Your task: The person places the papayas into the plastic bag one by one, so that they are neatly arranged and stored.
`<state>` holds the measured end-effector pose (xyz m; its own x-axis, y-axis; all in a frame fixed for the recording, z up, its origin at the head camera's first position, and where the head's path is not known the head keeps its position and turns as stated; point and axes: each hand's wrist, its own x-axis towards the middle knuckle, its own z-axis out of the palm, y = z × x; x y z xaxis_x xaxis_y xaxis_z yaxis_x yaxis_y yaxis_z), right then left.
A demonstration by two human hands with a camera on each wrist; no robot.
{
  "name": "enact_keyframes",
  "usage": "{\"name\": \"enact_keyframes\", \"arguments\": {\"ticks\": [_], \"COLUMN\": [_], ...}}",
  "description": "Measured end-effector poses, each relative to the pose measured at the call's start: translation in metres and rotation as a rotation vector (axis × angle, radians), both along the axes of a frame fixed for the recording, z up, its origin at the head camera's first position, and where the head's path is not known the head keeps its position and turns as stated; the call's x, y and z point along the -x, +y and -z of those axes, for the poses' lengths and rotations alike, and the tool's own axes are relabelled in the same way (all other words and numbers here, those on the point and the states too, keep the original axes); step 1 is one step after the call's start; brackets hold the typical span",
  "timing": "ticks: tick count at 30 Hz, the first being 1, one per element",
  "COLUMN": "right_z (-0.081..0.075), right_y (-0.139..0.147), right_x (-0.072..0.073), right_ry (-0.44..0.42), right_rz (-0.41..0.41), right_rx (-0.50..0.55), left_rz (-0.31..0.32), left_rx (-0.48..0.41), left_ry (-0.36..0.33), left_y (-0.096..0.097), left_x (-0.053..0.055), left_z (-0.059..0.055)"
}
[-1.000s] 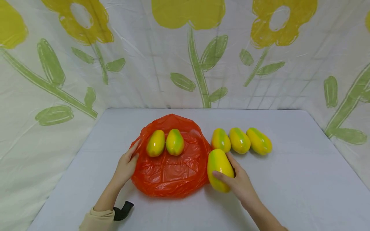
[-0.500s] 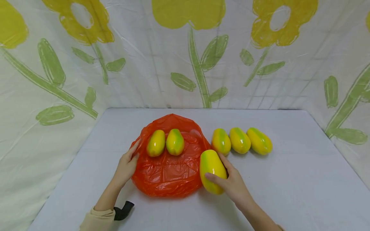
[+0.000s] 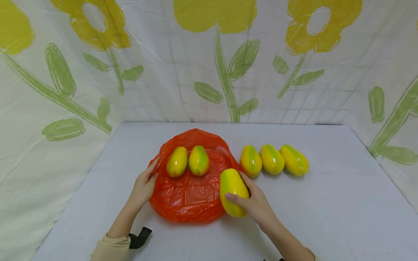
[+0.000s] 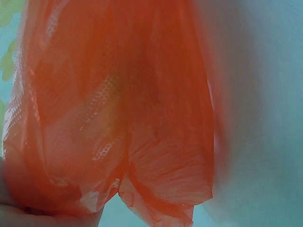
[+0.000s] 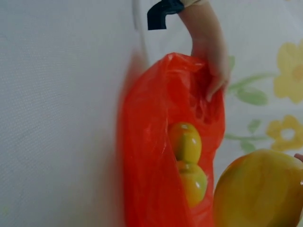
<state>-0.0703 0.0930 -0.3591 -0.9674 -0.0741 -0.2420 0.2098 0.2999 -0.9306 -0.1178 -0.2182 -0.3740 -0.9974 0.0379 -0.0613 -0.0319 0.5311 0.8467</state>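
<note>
I am seeing my left hand (image 3: 143, 186) at about 8 o'clock of the counter (image 3: 326, 217), its fingers lying against the left rim of the orange bag (image 3: 189, 197). In the left wrist view the plastic is bunching at the fingers, but I cannot tell whether they are pinching it or only pressing on it. The bag is lying flat near the counter's middle, at about 9 o'clock from the fruit row. Two mangoes (image 3: 187, 161) are sitting side by side on its far half, touching each other; the right wrist view is showing the same pair (image 5: 188, 161) within the orange plastic.

My right hand (image 3: 256, 204) is wrapping round a third mango (image 3: 232, 192), thumb across its near end and fingers along its right side. That fruit is sitting at the bag's right edge, at about 4 o'clock from the pair, overlapping the plastic; whether it is resting or lifted I cannot tell.

Three more fruits (image 3: 272, 159) are lying in a row on the bare counter at 2 o'clock from the held one, just beside the bag, each close against its neighbour.
</note>
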Motion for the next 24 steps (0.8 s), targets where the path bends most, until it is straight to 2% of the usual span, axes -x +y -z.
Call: {"name": "enact_keyframes", "arguments": {"ticks": [24], "right_z": [0.002], "right_y": [-0.024], "right_x": [0.022], "right_ry": [0.015], "right_rz": [0.007], "right_rx": [-0.042], "left_rz": [-0.004], "left_rx": [-0.008], "left_ry": [0.012], "left_y": [0.002], "left_x": [0.0], "left_z": [-0.001]}}
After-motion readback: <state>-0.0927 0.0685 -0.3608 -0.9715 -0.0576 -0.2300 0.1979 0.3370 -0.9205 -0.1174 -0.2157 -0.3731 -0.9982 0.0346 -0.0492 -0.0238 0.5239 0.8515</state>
